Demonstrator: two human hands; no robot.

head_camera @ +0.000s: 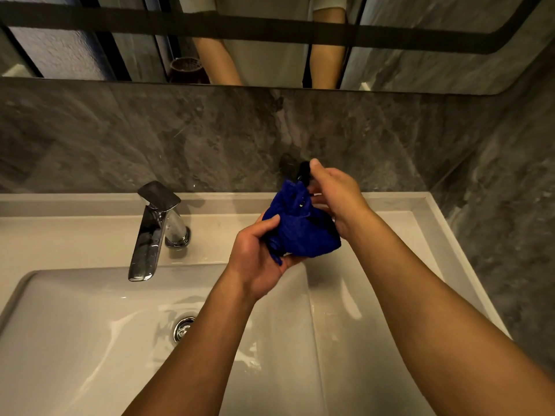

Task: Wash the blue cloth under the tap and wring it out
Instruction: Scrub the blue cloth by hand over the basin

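A person stands at a white basin (75,340) and holds a blue cloth (303,232) bunched into a loose ball, up and to the right of the chrome tap (156,232), above the basin's back right corner and clear of the spout. No water is seen running from the tap, though wet streaks shine in the bowl around the drain (183,328) below the tap. The left hand (258,259) cups the cloth from underneath, its grip curled round the lower bundle with the thumb pressed on the near side. The right hand (336,199) works at the top of the bundle, farther from the tap; its fingertips pinch the gathered upper edge, right beside a small dark object (295,169) on the grey stone wall behind, which may be a hook, though it is too dim to tell. The cloth looks like thick soft terry, limp and easily crushed, with no stiffness of its own. It appears dark and dense, so it is probably wet and heavier than it would be dry, and may drip. It is not fragile and should not slip much, since the nap gives purchase. For wringing, the likely best hold is one hand at each end of the roll, twisting in opposite directions over the bowl beside the tap. A mirror (270,40) above the wall reflects the person's arms.
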